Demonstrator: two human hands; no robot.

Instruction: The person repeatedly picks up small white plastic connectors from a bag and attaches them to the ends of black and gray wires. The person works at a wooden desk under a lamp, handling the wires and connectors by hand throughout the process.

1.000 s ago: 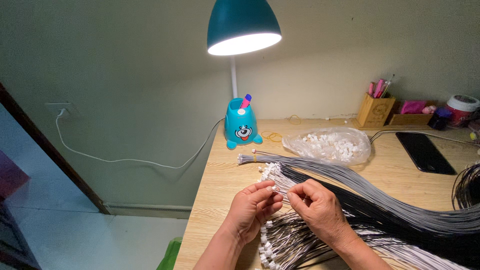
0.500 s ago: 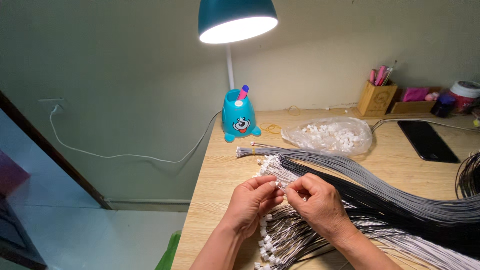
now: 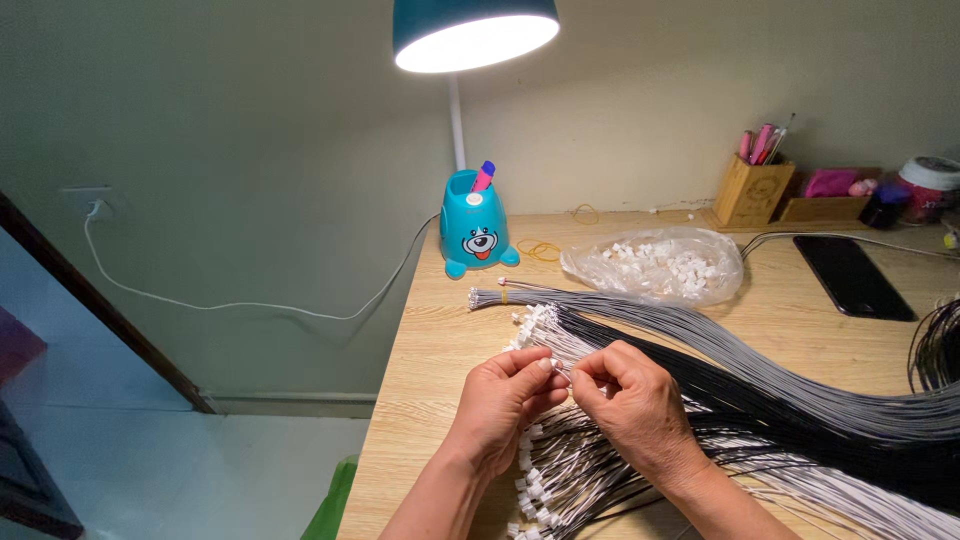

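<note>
The item pinched between left hand and right hand is hidden by fingertips. Wire bundle and coiled cable run past the surface's right edge.

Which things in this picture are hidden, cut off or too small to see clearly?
Head view:
- What the left hand and right hand pinch: too small, covered by the fingertips.
- Bundles of grey and black wires: far ends cut off by the right edge.
- Small white pieces in the clear plastic bag: too small to tell their shape.
- Lamp shade: top cut off by the upper edge.
</note>
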